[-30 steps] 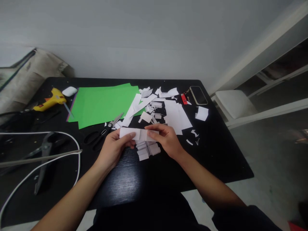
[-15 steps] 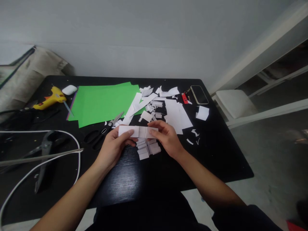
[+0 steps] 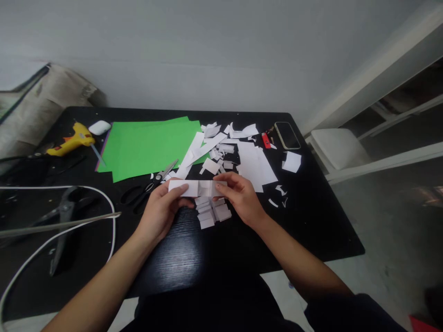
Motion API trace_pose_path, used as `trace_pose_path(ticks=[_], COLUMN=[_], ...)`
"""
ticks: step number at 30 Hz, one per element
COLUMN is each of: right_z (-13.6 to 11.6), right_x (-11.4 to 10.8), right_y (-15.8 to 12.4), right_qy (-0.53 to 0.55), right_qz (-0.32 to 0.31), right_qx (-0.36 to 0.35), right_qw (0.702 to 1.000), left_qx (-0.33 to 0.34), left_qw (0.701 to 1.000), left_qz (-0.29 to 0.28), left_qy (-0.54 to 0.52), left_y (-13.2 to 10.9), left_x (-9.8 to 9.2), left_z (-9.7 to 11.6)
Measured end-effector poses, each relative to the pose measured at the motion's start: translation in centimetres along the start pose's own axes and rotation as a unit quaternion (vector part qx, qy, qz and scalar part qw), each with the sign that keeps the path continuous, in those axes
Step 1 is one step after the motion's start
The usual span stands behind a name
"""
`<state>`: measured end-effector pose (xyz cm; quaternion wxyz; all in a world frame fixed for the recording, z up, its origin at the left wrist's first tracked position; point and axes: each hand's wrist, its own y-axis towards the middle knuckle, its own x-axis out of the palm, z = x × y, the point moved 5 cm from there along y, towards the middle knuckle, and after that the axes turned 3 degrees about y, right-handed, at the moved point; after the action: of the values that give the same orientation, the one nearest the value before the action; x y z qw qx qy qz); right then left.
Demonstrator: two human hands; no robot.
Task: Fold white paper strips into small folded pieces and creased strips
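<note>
A folded white paper strip (image 3: 192,188) spans the gap between my two hands, with creases near its middle. My left hand (image 3: 166,203) pinches its left end, thumb on top. At the other end, my right hand (image 3: 240,196) grips the strip between thumb and fingers. Just below it, a small stack of folded white paper pieces (image 3: 212,214) lies on the black table (image 3: 297,226), partly covered by the strip and fingers. Black-handled scissors (image 3: 152,184) rest beside my left hand, their blades pointing away to the right.
Green sheets (image 3: 148,147) lie behind my hands, white paper scraps (image 3: 218,152) to their right. A yellow glue gun (image 3: 78,139) and white cable (image 3: 112,203) are at left; a phone (image 3: 287,135) and red lighter (image 3: 266,140) at far right. A wall (image 3: 194,83) backs the table.
The strip's creased middle section looks bent a little more between my hands. My left thumb has shifted slightly left along the strip. Both hands keep their hold.
</note>
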<state>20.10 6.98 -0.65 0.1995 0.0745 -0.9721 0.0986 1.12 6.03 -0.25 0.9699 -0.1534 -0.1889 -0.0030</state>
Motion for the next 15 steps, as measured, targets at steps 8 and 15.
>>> trace_pose_path(ticks=[8,15], right_z=[-0.07,-0.14], right_x=[-0.04,-0.04], right_y=[0.01,0.07], right_qy=[0.015,0.017], right_qz=[0.002,0.007], right_qx=[0.005,0.005], right_qw=[1.000,1.000], left_qx=[0.002,0.002], left_qw=[0.999,0.999], left_qz=[0.012,0.009], left_qy=[-0.033,-0.033], left_y=[0.13,0.04], left_x=[-0.08,-0.18], left_z=[0.09,0.14])
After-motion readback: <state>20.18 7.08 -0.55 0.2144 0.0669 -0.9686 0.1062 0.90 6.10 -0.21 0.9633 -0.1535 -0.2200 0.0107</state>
